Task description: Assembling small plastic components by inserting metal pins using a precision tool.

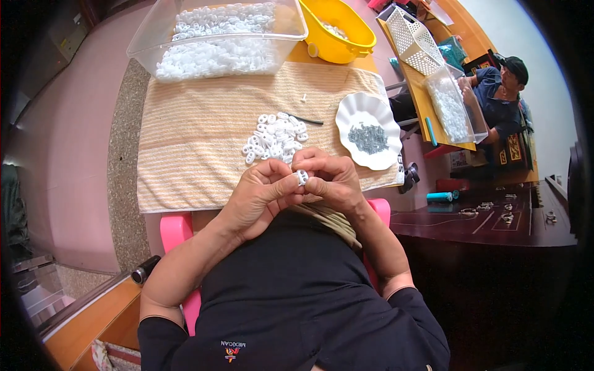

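A small oval white plastic piece with dark openings (302,177) is pinched between both my hands, close to my body at the table's near edge. My left hand (266,195) grips it from the left with thumb and fingertips. From the right, the thumb and forefinger of my right hand (331,180) close on it too. Just beyond my fingers lies a loose pile of similar white plastic pieces (276,137). A thin black stick (307,120) touches the pile's far side. Small grey metal pieces (369,138) fill the middle of a white scalloped plate (354,106) at the right.
A striped beige towel (185,148) covers the table, with a tiny white part (304,98) on it. Behind stand a clear bin (216,38) of white pieces and a yellow tub (354,51). At right, a person (502,99) sits beside another clear bin (450,108).
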{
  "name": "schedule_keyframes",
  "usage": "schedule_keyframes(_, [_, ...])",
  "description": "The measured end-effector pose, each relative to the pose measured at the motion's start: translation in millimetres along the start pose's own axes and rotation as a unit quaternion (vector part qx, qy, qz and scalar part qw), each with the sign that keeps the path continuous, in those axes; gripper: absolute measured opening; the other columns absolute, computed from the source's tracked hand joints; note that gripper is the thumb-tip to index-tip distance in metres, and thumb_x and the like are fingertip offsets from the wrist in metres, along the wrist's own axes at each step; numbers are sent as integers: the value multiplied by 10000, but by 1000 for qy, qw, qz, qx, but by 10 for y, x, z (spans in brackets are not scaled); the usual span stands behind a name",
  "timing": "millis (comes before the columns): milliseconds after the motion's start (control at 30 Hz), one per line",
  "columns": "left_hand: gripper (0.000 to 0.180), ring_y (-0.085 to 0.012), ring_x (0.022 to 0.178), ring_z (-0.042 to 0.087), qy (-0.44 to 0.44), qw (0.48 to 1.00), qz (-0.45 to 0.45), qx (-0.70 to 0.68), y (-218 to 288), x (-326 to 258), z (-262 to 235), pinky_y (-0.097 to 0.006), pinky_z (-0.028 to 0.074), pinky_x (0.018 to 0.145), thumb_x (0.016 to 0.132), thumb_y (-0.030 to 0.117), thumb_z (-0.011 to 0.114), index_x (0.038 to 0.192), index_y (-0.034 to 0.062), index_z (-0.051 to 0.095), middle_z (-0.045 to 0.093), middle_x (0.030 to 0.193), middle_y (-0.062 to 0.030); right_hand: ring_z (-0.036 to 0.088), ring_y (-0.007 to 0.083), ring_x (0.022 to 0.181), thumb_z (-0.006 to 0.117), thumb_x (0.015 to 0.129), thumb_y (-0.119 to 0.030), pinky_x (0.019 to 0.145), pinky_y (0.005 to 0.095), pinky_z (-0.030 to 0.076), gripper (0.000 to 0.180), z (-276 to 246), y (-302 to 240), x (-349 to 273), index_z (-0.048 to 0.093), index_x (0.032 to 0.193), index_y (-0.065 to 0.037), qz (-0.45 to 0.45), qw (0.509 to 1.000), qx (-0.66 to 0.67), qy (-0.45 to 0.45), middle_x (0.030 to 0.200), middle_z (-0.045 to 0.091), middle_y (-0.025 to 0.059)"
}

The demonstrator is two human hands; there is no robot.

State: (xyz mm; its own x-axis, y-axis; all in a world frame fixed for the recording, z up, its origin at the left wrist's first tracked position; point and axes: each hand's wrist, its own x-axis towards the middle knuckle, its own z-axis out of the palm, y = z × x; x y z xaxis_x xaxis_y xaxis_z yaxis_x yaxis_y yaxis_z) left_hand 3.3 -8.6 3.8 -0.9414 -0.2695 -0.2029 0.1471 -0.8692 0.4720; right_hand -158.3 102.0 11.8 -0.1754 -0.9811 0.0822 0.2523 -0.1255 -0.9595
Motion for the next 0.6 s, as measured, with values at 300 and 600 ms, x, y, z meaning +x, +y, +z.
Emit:
schedule_keyframes(300, [83,-120,787,651,1,999,28,23,-57,-5,-17,-244,570,727,876,83,671,886,48,597,664,879,-50,560,171,980,715,833,-96,837,283,459,278,54,42,-7,665,1083,15,-27,999,-30,6,1080,588,128])
schedule_keyframes(600, [113,-134,812,640,16,998,31,45,-31,30,9,-289,572,732,884,118,663,857,72,564,647,886,-54,553,150,963,707,844,-93,816,266,449,263,60,45,34,646,1070,27,-25,999,-41,7,1095,568,108])
